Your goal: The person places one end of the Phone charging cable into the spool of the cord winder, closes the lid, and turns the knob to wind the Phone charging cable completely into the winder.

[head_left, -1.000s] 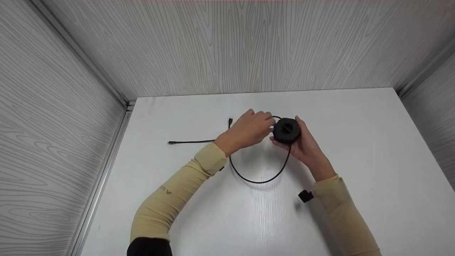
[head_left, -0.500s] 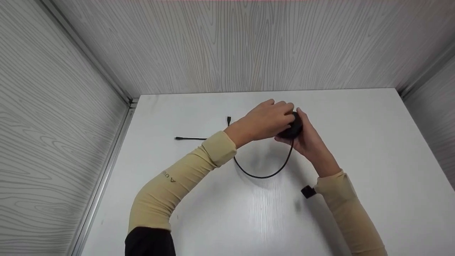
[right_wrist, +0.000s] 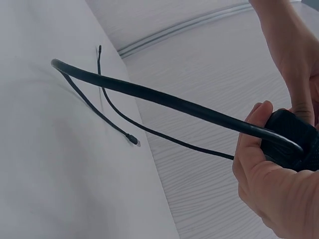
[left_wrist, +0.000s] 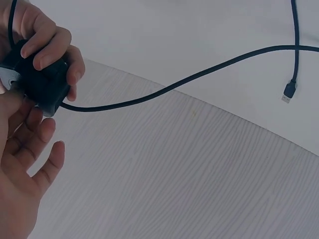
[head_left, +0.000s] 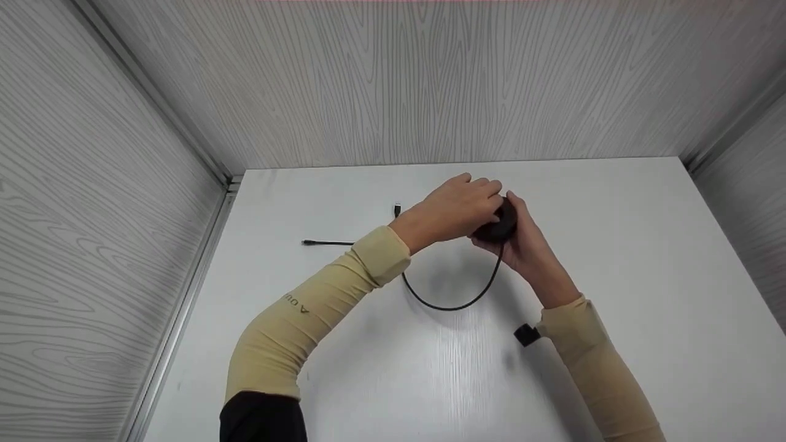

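My right hand [head_left: 529, 252] grips a black, rounded cable winder [head_left: 506, 224] above the table, with its fingers curled round the rim. Reaching across from the left, my left hand [head_left: 455, 209] pinches the middle of the winder between thumb and fingers; this contact is partly hidden in the head view. In the left wrist view, a light grey piece [left_wrist: 9, 75] shows at the winder's centre beside the left thumb. A black USB cable [head_left: 448, 309] leaves the winder on two sides. Its USB plug [left_wrist: 288, 92] and its other connector [head_left: 308, 242] lie on the table.
The white table [head_left: 393, 393] has grey wood-grain panels [head_left: 393, 80] behind it and at both sides. A metal rail [head_left: 184, 331] runs along the left edge. A small black block [head_left: 527, 335] sits at the right sleeve's cuff.
My left hand has moved right, from beside the winder onto its centre, and now covers part of it. The connector lying at left has shifted slightly right.
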The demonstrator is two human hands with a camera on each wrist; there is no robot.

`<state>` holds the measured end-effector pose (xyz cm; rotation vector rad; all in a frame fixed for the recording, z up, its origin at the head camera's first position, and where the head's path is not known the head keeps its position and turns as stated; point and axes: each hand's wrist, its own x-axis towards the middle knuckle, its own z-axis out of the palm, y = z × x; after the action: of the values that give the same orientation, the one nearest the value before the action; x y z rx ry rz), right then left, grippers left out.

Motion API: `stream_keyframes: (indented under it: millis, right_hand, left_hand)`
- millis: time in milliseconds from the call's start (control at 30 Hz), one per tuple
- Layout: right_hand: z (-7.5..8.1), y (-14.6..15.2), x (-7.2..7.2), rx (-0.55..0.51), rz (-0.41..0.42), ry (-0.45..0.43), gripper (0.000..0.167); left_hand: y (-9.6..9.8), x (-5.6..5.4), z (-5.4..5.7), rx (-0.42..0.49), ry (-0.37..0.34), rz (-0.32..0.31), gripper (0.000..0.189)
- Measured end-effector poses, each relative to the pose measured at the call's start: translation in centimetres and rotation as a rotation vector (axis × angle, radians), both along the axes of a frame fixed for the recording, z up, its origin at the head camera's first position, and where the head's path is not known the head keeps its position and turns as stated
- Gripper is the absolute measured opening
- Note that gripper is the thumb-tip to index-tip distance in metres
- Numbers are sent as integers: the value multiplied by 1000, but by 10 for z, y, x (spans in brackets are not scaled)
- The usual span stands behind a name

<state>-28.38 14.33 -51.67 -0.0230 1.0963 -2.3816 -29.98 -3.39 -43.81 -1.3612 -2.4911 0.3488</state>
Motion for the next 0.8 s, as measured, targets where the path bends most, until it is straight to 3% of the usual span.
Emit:
stream_keyframes:
  millis: [333, 600, 800]
  right_hand:
    - [-9, -3, -3, 8, 3, 12, 46]
    - [-12, -5, -5, -70, 22, 12, 43]
    - [-16, -7, -3, -59, 23, 46, 44]
  left_hand:
    - [9, 2, -7, -28, -70, 118, 35]
    - [21, 6, -5, -99, -179, 229, 31]
    - [24, 9, -11, -33, -223, 277, 25]
